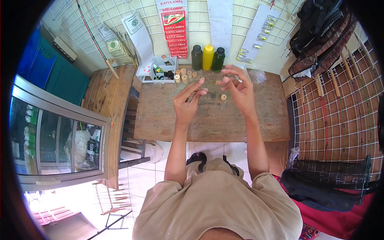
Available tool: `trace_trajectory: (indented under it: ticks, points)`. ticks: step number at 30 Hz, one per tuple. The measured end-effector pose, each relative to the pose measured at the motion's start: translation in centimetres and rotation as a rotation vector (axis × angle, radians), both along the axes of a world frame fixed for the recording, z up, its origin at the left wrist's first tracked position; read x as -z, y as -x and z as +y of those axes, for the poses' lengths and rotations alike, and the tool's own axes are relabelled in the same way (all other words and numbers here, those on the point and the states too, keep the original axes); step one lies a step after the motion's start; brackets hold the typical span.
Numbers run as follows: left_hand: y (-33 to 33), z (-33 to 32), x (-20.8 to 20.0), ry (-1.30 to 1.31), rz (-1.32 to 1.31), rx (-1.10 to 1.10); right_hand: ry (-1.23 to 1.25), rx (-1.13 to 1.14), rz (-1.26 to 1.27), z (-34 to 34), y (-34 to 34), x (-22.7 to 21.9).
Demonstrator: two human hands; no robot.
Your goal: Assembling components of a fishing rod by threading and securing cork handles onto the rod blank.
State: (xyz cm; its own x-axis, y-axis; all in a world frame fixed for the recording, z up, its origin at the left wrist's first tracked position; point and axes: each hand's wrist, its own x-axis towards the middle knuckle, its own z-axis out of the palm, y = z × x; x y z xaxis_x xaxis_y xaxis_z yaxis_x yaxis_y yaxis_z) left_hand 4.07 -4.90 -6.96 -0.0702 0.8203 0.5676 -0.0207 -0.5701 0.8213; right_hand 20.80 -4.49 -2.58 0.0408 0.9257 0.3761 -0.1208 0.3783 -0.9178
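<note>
While one wooden spool (223, 97) lies at three o'clock from your left hand (186, 103), work seems unfinished; there and on your right hand (242, 93), fingers curl narrowly, hold unclear.

The table (160, 116) is worn, matt wood with a scuffed, slightly rough top. The yellow bottle (207, 58) is smooth, glossy plastic; the white tray (145, 79) looks like smooth plastic too. The shirt (224, 200) is matt, creased cloth, the floor tiles (140, 176) smooth and shiny. The lone spool (223, 97) seems bare wood, though it shows too small to be sure.
</note>
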Motion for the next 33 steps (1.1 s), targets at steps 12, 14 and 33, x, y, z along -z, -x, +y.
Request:
trace_trajectory:
  ticks: [12,14,33]
  points:
    - [-0.7,0.1,0.0,0.003,0.003,0.040,-0.076,0.133,-0.449,-0.4,-0.3,-0.3]
    - [-0.7,0.2,0.1,0.001,0.011,0.040,-0.208,0.144,-0.522,-0.3,0.0,-0.9]
    - [-1.3,0.6,0.8,-0.020,0.058,0.061,-0.297,0.052,-0.550,1.6,-1.0,-0.2]
